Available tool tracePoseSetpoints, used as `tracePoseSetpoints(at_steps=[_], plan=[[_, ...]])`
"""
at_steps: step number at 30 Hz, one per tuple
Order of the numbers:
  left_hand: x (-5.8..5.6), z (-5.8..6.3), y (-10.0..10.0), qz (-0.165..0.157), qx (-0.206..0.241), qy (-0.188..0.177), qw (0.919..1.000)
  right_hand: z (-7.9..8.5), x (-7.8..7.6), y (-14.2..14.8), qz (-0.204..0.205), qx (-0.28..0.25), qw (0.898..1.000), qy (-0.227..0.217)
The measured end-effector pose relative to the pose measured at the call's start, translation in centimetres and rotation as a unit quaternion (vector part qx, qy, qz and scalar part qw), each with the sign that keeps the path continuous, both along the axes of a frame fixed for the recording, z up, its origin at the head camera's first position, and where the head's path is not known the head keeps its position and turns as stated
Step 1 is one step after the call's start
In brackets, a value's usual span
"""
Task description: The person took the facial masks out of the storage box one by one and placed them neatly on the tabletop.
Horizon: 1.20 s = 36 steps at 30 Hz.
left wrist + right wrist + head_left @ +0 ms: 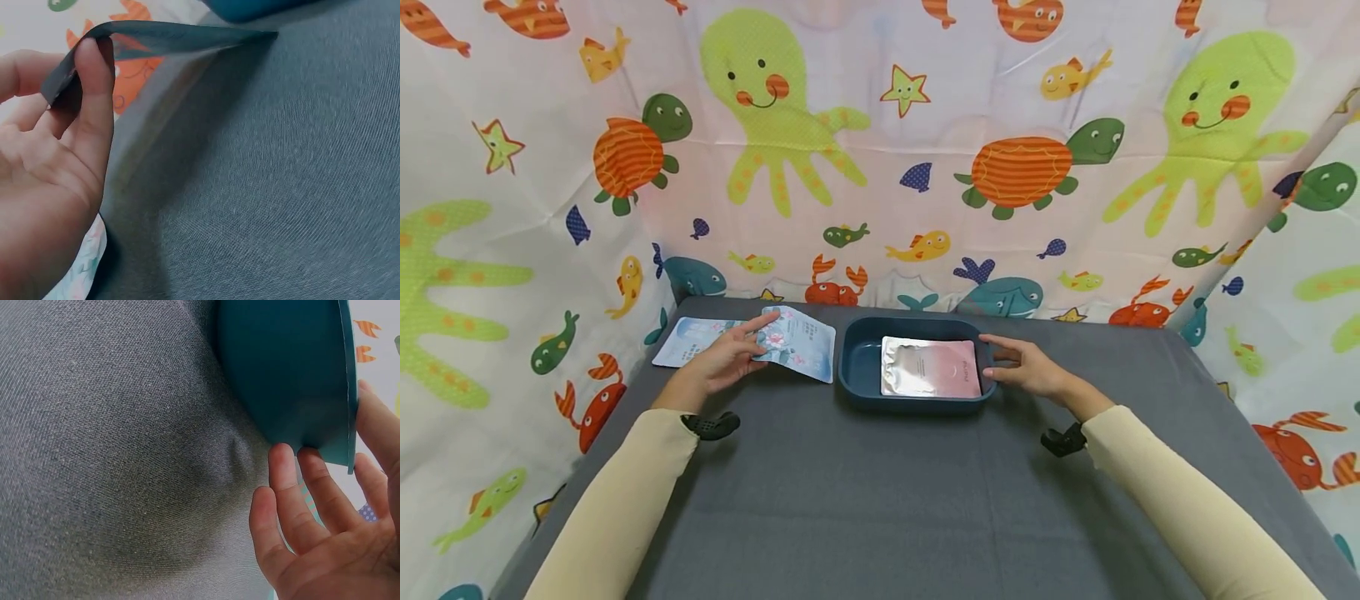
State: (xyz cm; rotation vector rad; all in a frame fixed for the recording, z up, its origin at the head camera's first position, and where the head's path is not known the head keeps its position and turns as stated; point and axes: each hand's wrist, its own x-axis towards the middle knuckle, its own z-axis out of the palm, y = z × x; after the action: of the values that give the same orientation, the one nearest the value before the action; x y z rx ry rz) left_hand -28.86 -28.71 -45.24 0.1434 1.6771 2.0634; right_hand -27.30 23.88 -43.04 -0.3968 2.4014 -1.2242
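My left hand (727,360) pinches a light blue flower-printed sachet (801,343) between thumb and fingers. The sachet is tilted and slightly bent, its right edge close to the box's left wall. Under and behind that hand, a second blue sachet (694,337) lies on the table. A dark teal oblong box (859,392) stands at the middle, with a silver-and-pink sachet (934,368) lying in it. At the box's right end is my right hand (1030,368), its fingertips (284,459) against the outer wall and its fingers spread, only loosely bent.
A grey cloth covers the table (865,500). Behind and at both sides hangs a white curtain (880,167) printed with sea animals, close to the table's back edge. A black strap (711,426) sits on the left wrist, another black strap (1063,440) on the right.
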Motion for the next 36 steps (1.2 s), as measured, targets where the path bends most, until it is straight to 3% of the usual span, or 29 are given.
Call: tracePoseSetpoints(at_steps=[3,7,12,15,20,28,36], plan=[[-0.5,-0.2,0.2,-0.011,-0.092,0.011,0.9956,0.1,-0.1,0.0,0.003,0.008,1.000,0.008],[-1.1,0.0,0.4,-0.047,-0.206,0.022,0.9771,0.1,-0.2,0.1,0.003,0.022,1.000,0.014],[-1.1,1.1,0.5,-0.077,-0.277,0.016,0.9576,0.3,-0.2,0.1,0.007,0.022,1.000,0.016],[-0.9,1.7,0.2,-0.080,-0.292,-0.003,0.9529,0.4,-0.3,-0.1,0.015,0.017,0.999,0.023],[-0.9,2.1,-0.2,-0.074,-0.273,-0.034,0.9585,0.5,-0.3,-0.2,0.013,0.021,1.000,0.018],[-0.9,2.7,-0.5,-0.076,-0.250,-0.048,0.9640,0.5,-0.3,-0.2,0.010,0.024,1.000,0.016],[-0.5,3.0,-0.7,-0.097,-0.293,-0.018,0.9511,0.0,0.4,-0.2,0.004,0.021,0.999,0.024]])
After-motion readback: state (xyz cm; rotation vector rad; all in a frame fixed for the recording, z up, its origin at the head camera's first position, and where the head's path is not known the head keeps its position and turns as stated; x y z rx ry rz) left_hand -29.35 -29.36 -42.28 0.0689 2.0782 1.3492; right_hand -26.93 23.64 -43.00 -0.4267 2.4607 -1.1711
